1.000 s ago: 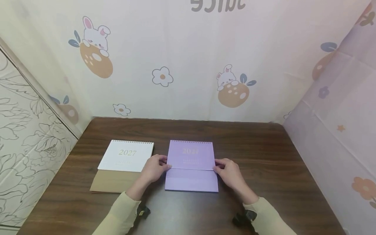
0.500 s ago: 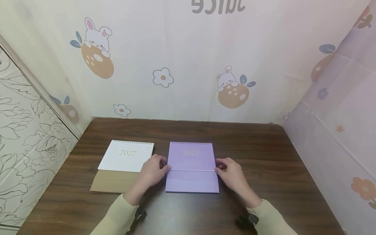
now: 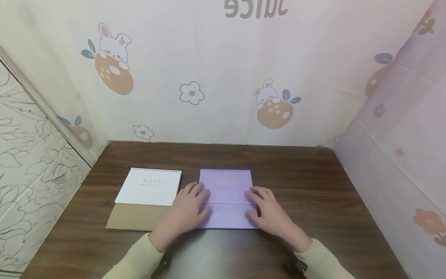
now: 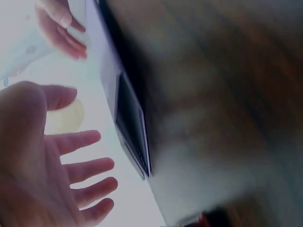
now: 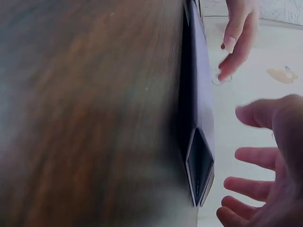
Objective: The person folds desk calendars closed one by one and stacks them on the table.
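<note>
A purple 2027 desk calendar [image 3: 226, 193] lies low on the table, its coil binding at the far edge. My left hand [image 3: 186, 209] hovers over its left side with fingers spread. Over the right side is my right hand [image 3: 271, 213], fingers likewise apart. The left wrist view shows the left hand [image 4: 57, 161] away from the calendar [image 4: 106, 56], whose folded base has an open end. From the right wrist, the right hand [image 5: 265, 175] also appears off the calendar [image 5: 202, 94], with a diamond-shaped gap in the base's end.
Left of the purple calendar lies a white 2027 desk calendar [image 3: 148, 188] with a tan base [image 3: 137, 217], partly covered by my left forearm. Both sit on a dark wooden table [image 3: 296, 174]. A patterned curtain [image 3: 223, 116] hangs along the back edge.
Both hands have let go of the purple calendar's side edges, their fingers opening and moving inward above it. The calendar had slid slightly toward me earlier; the white one stays put.
</note>
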`<action>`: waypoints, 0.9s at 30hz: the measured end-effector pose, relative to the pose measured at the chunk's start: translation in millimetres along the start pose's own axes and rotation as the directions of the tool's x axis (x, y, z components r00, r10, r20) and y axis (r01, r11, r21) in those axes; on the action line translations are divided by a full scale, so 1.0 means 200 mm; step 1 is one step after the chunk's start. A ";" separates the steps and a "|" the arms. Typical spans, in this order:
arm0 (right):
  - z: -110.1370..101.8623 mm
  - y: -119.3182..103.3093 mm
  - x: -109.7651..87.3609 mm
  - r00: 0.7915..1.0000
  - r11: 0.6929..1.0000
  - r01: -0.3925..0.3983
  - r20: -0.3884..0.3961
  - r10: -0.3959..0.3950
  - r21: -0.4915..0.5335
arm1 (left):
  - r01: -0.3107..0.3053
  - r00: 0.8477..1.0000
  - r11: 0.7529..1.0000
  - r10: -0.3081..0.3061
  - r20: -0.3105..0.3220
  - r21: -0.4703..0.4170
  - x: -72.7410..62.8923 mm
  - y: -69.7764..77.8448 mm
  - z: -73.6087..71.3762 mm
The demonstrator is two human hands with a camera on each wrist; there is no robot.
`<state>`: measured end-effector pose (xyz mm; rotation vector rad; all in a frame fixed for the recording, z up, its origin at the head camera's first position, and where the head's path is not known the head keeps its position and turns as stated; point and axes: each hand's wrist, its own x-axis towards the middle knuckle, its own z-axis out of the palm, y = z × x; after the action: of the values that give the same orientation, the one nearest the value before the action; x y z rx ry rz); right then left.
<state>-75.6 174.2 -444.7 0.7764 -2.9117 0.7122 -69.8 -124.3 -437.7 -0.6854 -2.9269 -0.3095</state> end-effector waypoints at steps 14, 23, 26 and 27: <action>0.06 -0.05 0.06 0.920 0.993 0.075 0.391 -0.034 -0.091 | -0.056 0.941 0.998 0.040 0.337 0.038 0.00 0.11 0.04; 0.04 -0.05 0.07 0.886 0.992 0.077 0.462 -0.023 -0.099 | -0.037 0.904 0.994 -0.009 0.428 0.101 0.03 0.14 0.03; 0.03 -0.05 0.07 0.886 0.994 0.075 0.463 -0.027 -0.085 | -0.032 0.896 0.993 -0.022 0.444 0.114 0.03 0.15 0.02; 0.04 -0.05 0.06 0.886 0.994 0.072 0.463 -0.025 -0.085 | -0.031 0.896 0.993 -0.025 0.444 0.118 0.03 0.15 0.02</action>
<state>-81.2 157.0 -444.4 1.1428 -3.2924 0.4148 -62.4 -94.5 -436.0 -0.8388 -3.3365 0.0394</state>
